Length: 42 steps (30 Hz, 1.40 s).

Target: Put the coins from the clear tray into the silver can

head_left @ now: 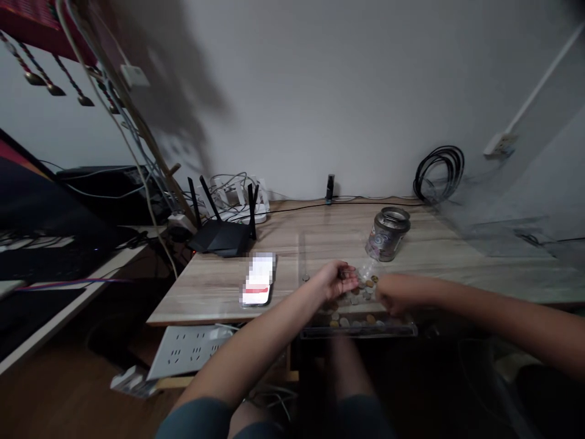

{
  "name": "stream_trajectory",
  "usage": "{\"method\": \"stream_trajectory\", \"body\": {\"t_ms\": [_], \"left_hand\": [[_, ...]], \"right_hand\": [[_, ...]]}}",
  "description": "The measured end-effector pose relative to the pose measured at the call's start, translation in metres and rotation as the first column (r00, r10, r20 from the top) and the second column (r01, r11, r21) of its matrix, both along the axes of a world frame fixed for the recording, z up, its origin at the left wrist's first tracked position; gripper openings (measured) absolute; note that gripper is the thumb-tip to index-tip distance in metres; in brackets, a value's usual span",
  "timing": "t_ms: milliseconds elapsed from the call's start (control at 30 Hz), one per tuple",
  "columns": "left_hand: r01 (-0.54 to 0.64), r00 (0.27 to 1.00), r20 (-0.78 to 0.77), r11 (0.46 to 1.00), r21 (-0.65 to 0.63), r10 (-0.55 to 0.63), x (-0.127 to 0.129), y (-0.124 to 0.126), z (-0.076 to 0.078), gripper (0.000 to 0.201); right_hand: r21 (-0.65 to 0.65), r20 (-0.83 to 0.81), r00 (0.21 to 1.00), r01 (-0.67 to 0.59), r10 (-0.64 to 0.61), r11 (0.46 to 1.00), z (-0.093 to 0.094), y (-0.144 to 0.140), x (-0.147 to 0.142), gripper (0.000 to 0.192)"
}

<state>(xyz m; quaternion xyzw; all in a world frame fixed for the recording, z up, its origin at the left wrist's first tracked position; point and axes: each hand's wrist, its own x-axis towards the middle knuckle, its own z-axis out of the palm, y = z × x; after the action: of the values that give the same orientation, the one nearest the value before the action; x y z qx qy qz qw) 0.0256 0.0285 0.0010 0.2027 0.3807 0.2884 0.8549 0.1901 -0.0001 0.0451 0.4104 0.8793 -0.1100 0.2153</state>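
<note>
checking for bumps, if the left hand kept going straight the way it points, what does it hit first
Probably the coins just beyond the left hand, then perhaps the right hand; depth is blurred here.

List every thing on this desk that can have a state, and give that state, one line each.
Jar: upright, lid off, mouth open.
Phone: lying flat, screen lit.
Coins: loose, spread out near the desk's front edge.
Router: flat on the desk, antennas raised.
Cable: coiled against the wall.
Left hand: palm up, fingers curled, over the coins.
Right hand: blurred, low at the coins; grip unclear.
</note>
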Motion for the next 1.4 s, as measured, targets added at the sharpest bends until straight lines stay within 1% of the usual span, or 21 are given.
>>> {"method": "stream_trajectory", "body": {"t_ms": [67,133,233,333,433,500,567,633,667,733,800,833,867,900,933,1000,1067,1167,1300,1367,1400], "left_hand": [[0.036,0.999,-0.005,0.999,-0.016,-0.036,0.004,0.0,-0.001,0.029],[0.104,0.995,0.012,0.994,-0.026,-0.103,0.007,-0.001,-0.002,0.035],[0.146,0.986,0.08,0.989,-0.01,-0.145,0.006,-0.002,-0.002,0.032],[0.103,0.991,0.084,0.995,-0.002,-0.102,-0.002,-0.003,-0.001,0.023],[0.064,0.998,0.01,0.998,-0.001,-0.064,-0.01,-0.001,-0.001,0.017],[0.068,0.997,-0.041,0.998,-0.002,-0.068,-0.013,0.002,-0.001,0.016],[0.09,0.991,-0.102,0.996,0.03,-0.086,-0.012,0.005,-0.002,0.022],[0.17,0.96,-0.251,0.972,0.159,-0.127,-0.008,0.006,-0.005,0.03],[0.246,0.918,-0.371,0.934,0.258,-0.139,-0.006,0.006,-0.007,0.031],[0.401,0.804,-0.587,0.813,0.421,-0.093,-0.003,0.002,-0.013,0.031],[0.515,0.705,-0.707,0.645,0.565,0.056,-0.002,-0.003,-0.019,0.023],[0.58,0.656,-0.736,0.514,0.632,0.164,-0.002,-0.006,-0.021,0.019],[0.646,0.615,-0.748,0.385,0.659,0.248,-0.002,-0.008,-0.024,0.016],[0.718,0.567,-0.754,0.249,0.65,0.332,-0.001,-0.009,-0.027,0.015],[0.78,0.523,-0.755,0.136,0.611,0.395,0.0,-0.009,-0.029,0.015],[0.857,0.453,-0.766,0.015,0.515,0.455,0.005,-0.007,-0.035,0.016],[0.898,0.399,-0.767,-0.046,0.437,0.502,0.011,-0.004,-0.041,0.012],[0.928,0.354,-0.761,-0.105,0.358,0.544,0.021,0.001,-0.051,0.006],[0.946,0.313,-0.784,-0.102,0.308,0.536,0.031,0.005,-0.057,0.015],[0.955,0.293,-0.816,-0.11,0.276,0.498,0.035,0.009,-0.058,0.019],[0.956,0.293,-0.829,-0.123,0.267,0.476,0.036,0.011,-0.058,0.021]], "right_hand": [[0.041,-0.205,0.976,0.089,-0.078,0.995,0.012,0.01,-0.007,0.011],[0.045,-0.379,0.917,0.148,-0.121,0.988,0.023,0.018,-0.015,0.017],[0.087,-0.484,0.866,0.19,-0.125,0.978,0.028,0.026,-0.018,0.022],[0.216,-0.329,0.934,0.218,-0.139,0.952,0.011,0.027,-0.004,0.017],[0.259,-0.156,0.985,0.117,-0.078,0.959,-0.019,0.026,0.014,0.019],[0.279,-0.189,0.982,0.079,-0.026,0.957,-0.035,0.025,0.022,0.024],[0.277,-0.25,0.968,0.101,-0.03,0.955,-0.044,0.024,0.026,0.021],[0.241,-0.278,0.959,0.125,-0.054,0.962,-0.047,0.025,0.026,0.013],[0.221,-0.282,0.957,0.128,-0.063,0.967,-0.046,0.025,0.026,0.011],[0.19,-0.281,0.957,0.129,-0.072,0.973,-0.043,0.027,0.027,0.009],[0.159,-0.284,0.957,0.112,-0.063,0.981,-0.039,0.027,0.028,0.01],[0.15,-0.287,0.957,0.096,-0.05,0.984,-0.037,0.026,0.029,0.012],[0.152,-0.289,0.957,0.081,-0.034,0.985,-0.036,0.025,0.029,0.014],[0.162,-0.288,0.957,0.066,-0.016,0.985,-0.035,0.023,0.029,0.016],[0.18,-0.286,0.958,0.053,0.001,0.982,-0.034,0.02,0.029,0.018],[0.21,-0.275,0.961,0.05,0.01,0.976,-0.034,0.016,0.028,0.018],[0.195,-0.272,0.962,0.072,-0.016,0.978,-0.036,0.013,0.027,0.016],[0.139,-0.297,0.953,0.107,-0.061,0.984,-0.042,0.011,0.027,0.011],[0.148,-0.372,0.926,0.126,-0.063,0.981,-0.045,0.009,0.026,0.01],[0.161,-0.448,0.89,0.175,-0.086,0.971,-0.034,0.013,0.027,0.009],[0.183,-0.519,0.847,0.238,-0.112,0.954,-0.024,0.018,0.03,0.01]]}}
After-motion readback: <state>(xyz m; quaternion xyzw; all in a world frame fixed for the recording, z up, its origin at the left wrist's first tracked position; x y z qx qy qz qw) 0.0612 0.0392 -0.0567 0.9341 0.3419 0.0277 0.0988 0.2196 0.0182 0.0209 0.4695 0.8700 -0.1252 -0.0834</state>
